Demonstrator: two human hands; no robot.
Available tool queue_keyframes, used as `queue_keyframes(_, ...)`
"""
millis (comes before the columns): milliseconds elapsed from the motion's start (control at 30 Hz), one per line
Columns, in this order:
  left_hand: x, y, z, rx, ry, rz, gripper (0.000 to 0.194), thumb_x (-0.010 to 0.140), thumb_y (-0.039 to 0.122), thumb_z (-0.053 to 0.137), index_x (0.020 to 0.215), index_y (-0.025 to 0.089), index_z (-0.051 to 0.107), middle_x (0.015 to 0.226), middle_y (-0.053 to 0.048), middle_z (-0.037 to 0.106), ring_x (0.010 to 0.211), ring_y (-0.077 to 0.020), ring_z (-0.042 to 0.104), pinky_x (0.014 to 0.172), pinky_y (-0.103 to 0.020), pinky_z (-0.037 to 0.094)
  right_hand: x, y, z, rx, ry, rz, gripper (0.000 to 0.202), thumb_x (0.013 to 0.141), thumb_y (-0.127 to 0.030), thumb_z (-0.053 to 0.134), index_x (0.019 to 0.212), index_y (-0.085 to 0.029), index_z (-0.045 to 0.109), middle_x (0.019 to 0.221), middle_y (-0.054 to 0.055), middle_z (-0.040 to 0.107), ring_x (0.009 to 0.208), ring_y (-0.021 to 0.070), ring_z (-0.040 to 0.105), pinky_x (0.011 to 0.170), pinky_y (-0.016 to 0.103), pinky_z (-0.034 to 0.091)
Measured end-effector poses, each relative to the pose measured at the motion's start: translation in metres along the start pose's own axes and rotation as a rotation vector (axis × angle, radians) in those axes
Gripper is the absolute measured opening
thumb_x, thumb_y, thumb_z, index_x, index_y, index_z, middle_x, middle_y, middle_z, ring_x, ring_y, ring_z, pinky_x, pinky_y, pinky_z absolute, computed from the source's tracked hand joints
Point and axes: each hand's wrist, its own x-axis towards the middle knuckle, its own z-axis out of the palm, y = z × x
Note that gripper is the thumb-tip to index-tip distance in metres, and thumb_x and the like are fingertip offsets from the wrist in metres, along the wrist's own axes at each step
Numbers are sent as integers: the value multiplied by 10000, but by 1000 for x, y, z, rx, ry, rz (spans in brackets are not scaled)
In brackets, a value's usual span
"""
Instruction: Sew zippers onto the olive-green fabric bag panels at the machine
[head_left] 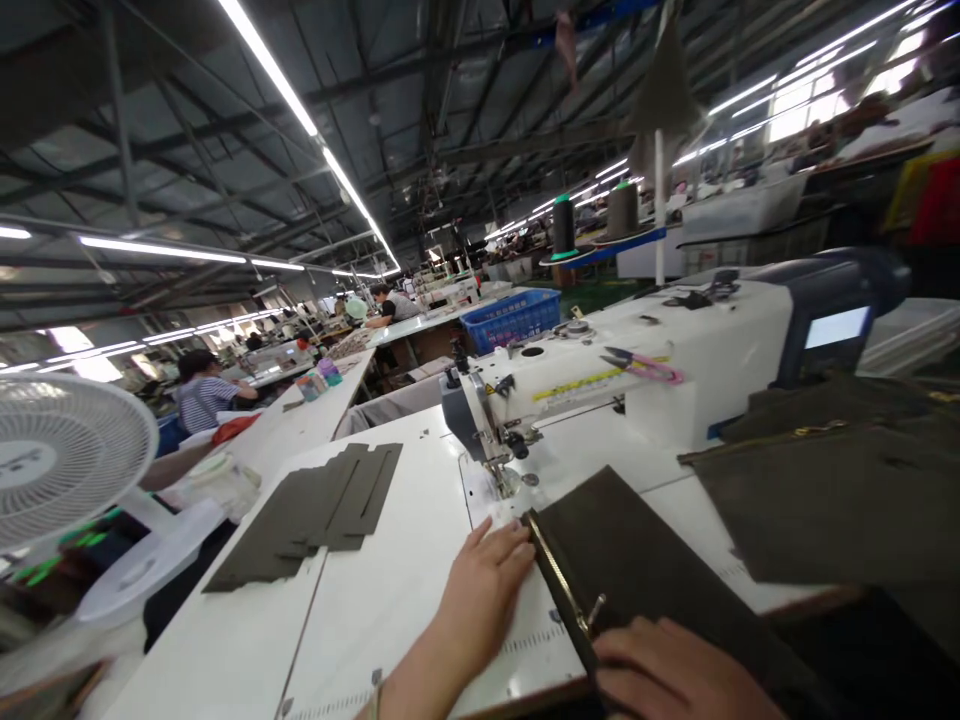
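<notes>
A dark olive fabric panel (637, 550) lies on the white sewing table, with a gold-toothed zipper (559, 570) along its left edge. The metal zipper pull (596, 610) sticks up near the lower end. My left hand (484, 585) rests beside the zipper's upper end, just below the presser foot, its fingers stretched out and fingertips touching the edge. Lower down, my right hand (667, 665) curls over the panel near the pull; its fingertips are partly hidden. The white sewing machine (600, 375) stands directly beyond, its needle area (506, 480) above the zipper's top end.
Stacked dark fabric pieces (322, 510) lie to the left. Pink-handled snips (645, 367) rest on the machine. More zippered panels (832, 490) are piled right. A white fan (67, 460) stands far left; a blue crate (510, 318) and co-workers (206, 395) are beyond.
</notes>
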Motion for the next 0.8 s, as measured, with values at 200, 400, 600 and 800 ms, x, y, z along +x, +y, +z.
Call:
queue_keyframes(200, 5, 24, -14, -175, -275, -166, 974, 697, 755, 591, 1396, 140, 305, 1440, -162, 243, 1345, -334, 155, 1083, -615, -15, 20, 113, 9, -209, -262, 693, 313, 864, -394, 497, 864, -107, 621, 879, 147, 601, 845, 290, 580, 757, 398, 461)
queue_keyframes(400, 24, 7, 2, -142, -291, -249, 1137, 641, 845, 524, 1408, 55, 241, 1434, -228, 200, 1347, -357, 113, 1071, -611, -77, 44, 158, 47, -234, -402, 725, 216, 889, -295, 490, 723, -172, 550, 691, 39, 597, 661, 178, 592, 562, 241, 428)
queue_keyframes(600, 26, -4, 8, -197, -293, -277, 1142, 643, 829, 534, 1425, 70, 192, 1459, -201, 133, 1352, -361, 44, 1072, -618, -74, 46, 152, 50, -444, -463, 646, 178, 920, -237, 466, 952, -90, 562, 638, 92, 598, 597, 296, 601, 491, 341, 415)
queue_keyframes(800, 26, -8, 13, -238, -352, -280, 1179, 649, 807, 566, 1448, 98, 67, 1476, -170, 55, 1341, -385, -15, 1074, -642, -20, 53, 131, 51, -466, -401, 282, 316, 888, -132, 397, 1161, -66, 542, 1199, 190, 523, 1114, 319, 476, 921, 494, 379)
